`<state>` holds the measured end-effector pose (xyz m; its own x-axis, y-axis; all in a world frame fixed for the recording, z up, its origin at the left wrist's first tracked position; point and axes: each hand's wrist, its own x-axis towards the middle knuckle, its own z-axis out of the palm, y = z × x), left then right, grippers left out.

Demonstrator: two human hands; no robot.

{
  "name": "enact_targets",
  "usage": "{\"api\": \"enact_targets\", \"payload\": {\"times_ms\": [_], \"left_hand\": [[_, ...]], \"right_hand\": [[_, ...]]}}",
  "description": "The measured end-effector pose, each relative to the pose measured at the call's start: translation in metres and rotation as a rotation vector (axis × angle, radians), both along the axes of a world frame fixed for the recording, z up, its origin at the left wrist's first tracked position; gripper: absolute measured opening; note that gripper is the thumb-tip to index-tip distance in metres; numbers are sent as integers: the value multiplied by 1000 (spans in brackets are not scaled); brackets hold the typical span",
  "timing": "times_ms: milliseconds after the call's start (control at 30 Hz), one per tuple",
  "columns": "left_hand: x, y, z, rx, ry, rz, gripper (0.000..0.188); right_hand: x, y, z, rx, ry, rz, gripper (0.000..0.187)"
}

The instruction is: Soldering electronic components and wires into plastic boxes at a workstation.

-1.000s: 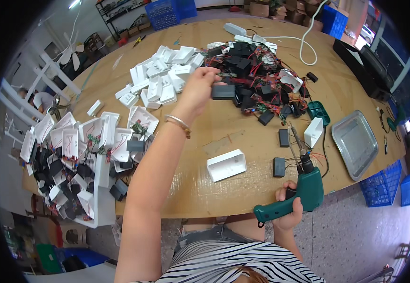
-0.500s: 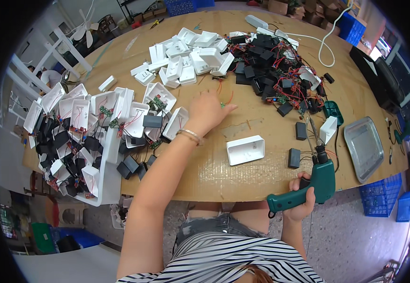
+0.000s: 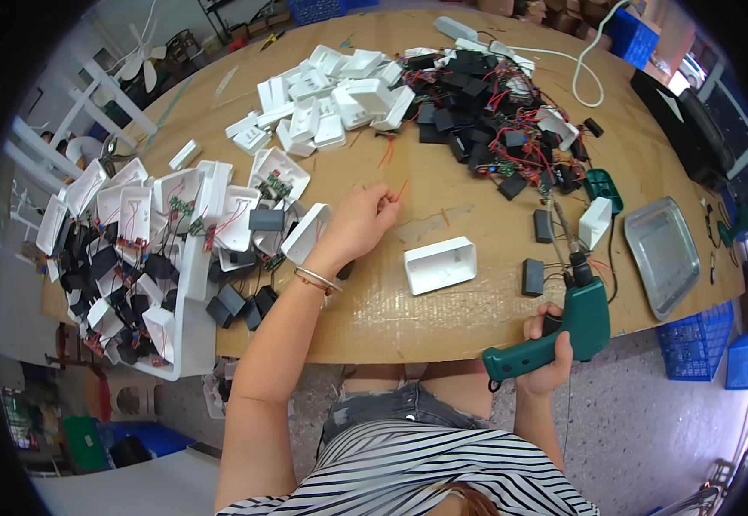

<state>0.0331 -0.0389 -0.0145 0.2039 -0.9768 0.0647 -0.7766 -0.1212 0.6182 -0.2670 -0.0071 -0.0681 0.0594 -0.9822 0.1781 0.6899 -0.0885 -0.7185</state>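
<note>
My left hand (image 3: 364, 219) is closed above the middle of the cardboard-covered table. A short red wire (image 3: 402, 190) sticks out from its pinched fingertips; anything else in the grip is hidden. Beside that wrist a small dark block (image 3: 346, 270) partly shows, and I cannot tell whether it hangs or lies there. An empty white plastic case (image 3: 441, 266) lies just right of this hand, its open side up. At the table's front edge my right hand (image 3: 548, 353) is wrapped round the handle of a green soldering gun (image 3: 587, 316), its tip pointing away from me.
White cases (image 3: 331, 95) are heaped at the back, beside a pile of black blocks with red wires (image 3: 477, 95). A white bin (image 3: 195, 318) of filled cases stands at left. Black blocks (image 3: 532, 277) and a metal tray (image 3: 662, 254) lie at right.
My left hand has drawn back toward me and its fingers have closed, with the red wire at their tips. My right hand holds the soldering gun almost where it was.
</note>
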Motion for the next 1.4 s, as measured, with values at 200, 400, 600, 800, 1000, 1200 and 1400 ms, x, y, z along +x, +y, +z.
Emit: {"api": "enact_targets", "payload": {"times_ms": [200,400,600,800,1000,1200,1400], "left_hand": [[-14,34,27,-110,467,0,19],[-26,61,31,-102,503,-11,20],[-31,66,16,-28,681,-129,18],[-40,71,17,-119,574,-231,15],[-61,77,21,-64,559,-205,15],[-73,84,22,-271,318,-378,10],[-77,89,20,-285,264,-390,9]], "right_hand": [[1,-1,3,-20,28,-3,38],[3,-1,4,-28,55,32,38],[1,-2,2,-40,67,58,39],[2,11,16,-30,134,132,43],[15,24,47,-5,281,66,47],[36,27,66,38,697,115,47],[37,27,58,-59,679,151,45]]}}
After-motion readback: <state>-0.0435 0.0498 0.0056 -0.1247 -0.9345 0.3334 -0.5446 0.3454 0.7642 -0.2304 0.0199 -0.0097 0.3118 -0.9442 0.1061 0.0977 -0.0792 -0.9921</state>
